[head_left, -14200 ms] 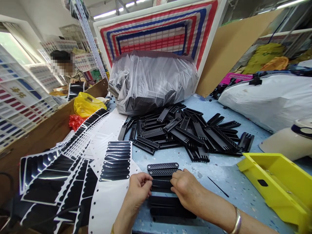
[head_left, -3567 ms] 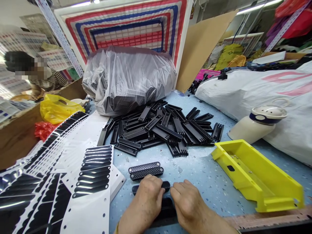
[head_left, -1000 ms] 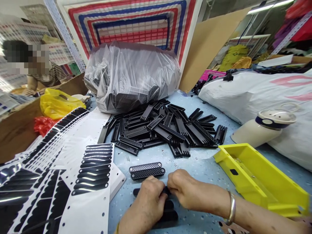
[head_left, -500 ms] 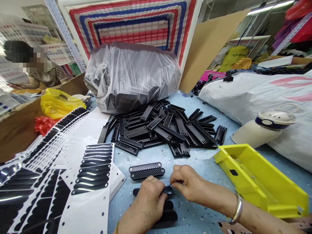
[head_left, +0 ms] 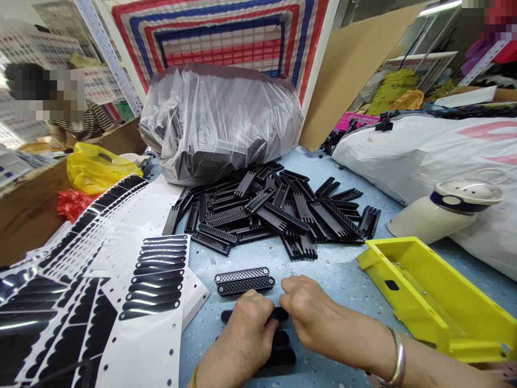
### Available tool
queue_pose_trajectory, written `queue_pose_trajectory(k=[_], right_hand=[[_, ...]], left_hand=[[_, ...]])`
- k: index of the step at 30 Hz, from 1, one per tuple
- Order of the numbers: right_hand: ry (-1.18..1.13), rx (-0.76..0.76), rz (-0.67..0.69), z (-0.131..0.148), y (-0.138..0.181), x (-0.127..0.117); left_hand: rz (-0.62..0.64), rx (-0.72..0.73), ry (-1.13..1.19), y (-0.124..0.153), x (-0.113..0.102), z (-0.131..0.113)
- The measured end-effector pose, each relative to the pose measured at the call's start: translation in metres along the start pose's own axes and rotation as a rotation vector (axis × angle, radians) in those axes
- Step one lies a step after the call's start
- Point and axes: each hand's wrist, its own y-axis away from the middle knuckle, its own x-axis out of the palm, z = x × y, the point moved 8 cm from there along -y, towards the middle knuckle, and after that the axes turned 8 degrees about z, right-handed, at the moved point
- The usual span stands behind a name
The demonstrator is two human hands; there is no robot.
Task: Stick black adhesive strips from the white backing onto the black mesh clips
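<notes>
A long black plastic strip (head_left: 280,314) with rounded ends lies across the front of the table, with my left hand (head_left: 248,328) closed over its middle. My right hand (head_left: 309,307) is at the strip's right end, fingers curled into a pinch; what they hold, if anything, is hidden behind the knuckles. Below my left hand, more black strips (head_left: 281,355) lie side by side, partly covered. Just beyond the hands sit two lattice-patterned black strips (head_left: 244,281) with small metal dots at their ends. A white sheet of glossy black stickers (head_left: 155,275) lies to the left.
Farther back spreads a heap of black plastic parts (head_left: 266,207), before a plastic-wrapped bundle (head_left: 222,124). On the right are a yellow bin (head_left: 440,318) with a few tiny pieces inside, a cream bottle (head_left: 428,215) and a white sack (head_left: 404,156). Another person (head_left: 86,121) sits far left.
My right hand has rolled inward over the strip's right end, hiding its fingertips and the thin dark bit seen between them before. My left hand keeps its hold. The view has shifted slightly.
</notes>
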Motion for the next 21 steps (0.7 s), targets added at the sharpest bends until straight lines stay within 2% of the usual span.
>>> queue_pose_trajectory(k=[4, 6, 9, 14, 16, 18, 21], right_hand=[[0.228, -0.193, 0.294, 0.033, -0.015, 0.007], [0.253, -0.232, 0.408, 0.039, -0.021, 0.007], [0.131, -0.157, 0.439, 0.032, -0.029, 0.001], [-0.104, 0.145, 0.523, -0.007, -0.031, 0.01], [-0.14, 0.207, 0.516, -0.014, -0.029, 0.011], [-0.091, 0.144, 0.51, -0.007, -0.028, 0.01], [0.06, -0.077, 0.497, 0.018, -0.024, 0.009]], left_hand=[[-0.022, 0.033, 0.049, -0.002, -0.002, -0.003], [-0.042, 0.032, 0.08, -0.002, -0.005, -0.004], [-0.035, 0.019, 0.122, -0.003, -0.006, -0.004], [0.015, -0.045, 0.071, -0.003, -0.001, 0.002], [0.016, -0.046, 0.048, -0.003, 0.001, 0.004], [0.004, -0.032, 0.042, -0.003, 0.001, 0.004], [-0.024, -0.005, 0.049, -0.003, 0.0, 0.003]])
